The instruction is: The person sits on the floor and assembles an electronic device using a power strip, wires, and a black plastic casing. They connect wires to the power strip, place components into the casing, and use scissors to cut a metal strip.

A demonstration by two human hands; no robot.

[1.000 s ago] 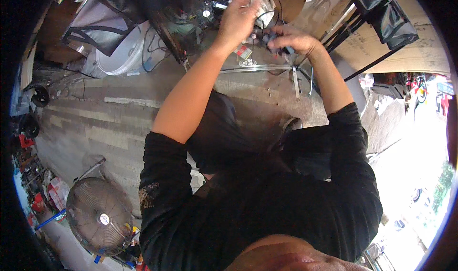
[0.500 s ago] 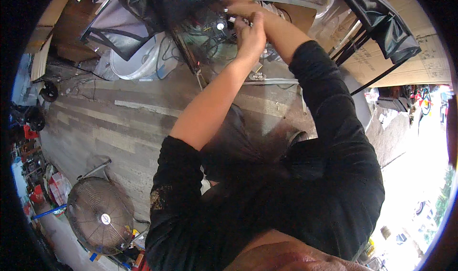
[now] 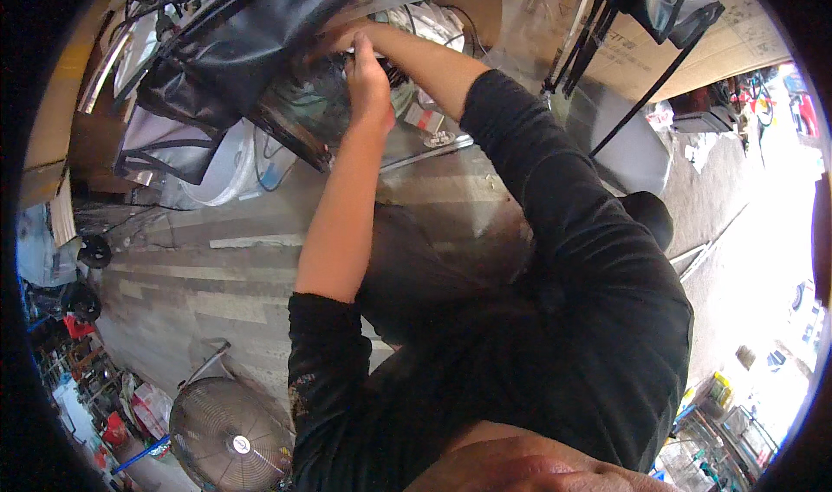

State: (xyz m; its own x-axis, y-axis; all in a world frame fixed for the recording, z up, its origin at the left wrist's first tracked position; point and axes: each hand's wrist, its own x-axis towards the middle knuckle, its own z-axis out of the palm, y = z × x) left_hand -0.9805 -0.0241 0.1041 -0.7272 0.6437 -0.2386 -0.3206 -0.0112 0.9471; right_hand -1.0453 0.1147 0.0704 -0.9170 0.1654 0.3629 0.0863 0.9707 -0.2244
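Observation:
Both my hands reach in under a black plastic-like cover [image 3: 251, 46], over a tangle of dark cables and small parts. My left hand [image 3: 371, 89] has its thumb raised and its fingers curled, gripping something I cannot make out. Close beside its thumb, my right hand [image 3: 345, 37] comes in from the right. That hand is dim and smeared, so its fingers do not show clearly. A small pale piece shows between the two hands; its kind is not clear. White plastic bags or wrapping [image 3: 425, 24] lie just past my right forearm.
A white bucket [image 3: 221, 176] stands at left under the cover's edge. Cardboard [image 3: 685, 24] rises at the far right, with dark rods before it. A round floor fan [image 3: 230, 440] stands at lower left on the plank-patterned floor [image 3: 208, 275]. Clutter lines the left edge.
My view has swung, so the cover, bucket and fan sit differently. Both hands appear farther left and deeper under the cover, still close together.

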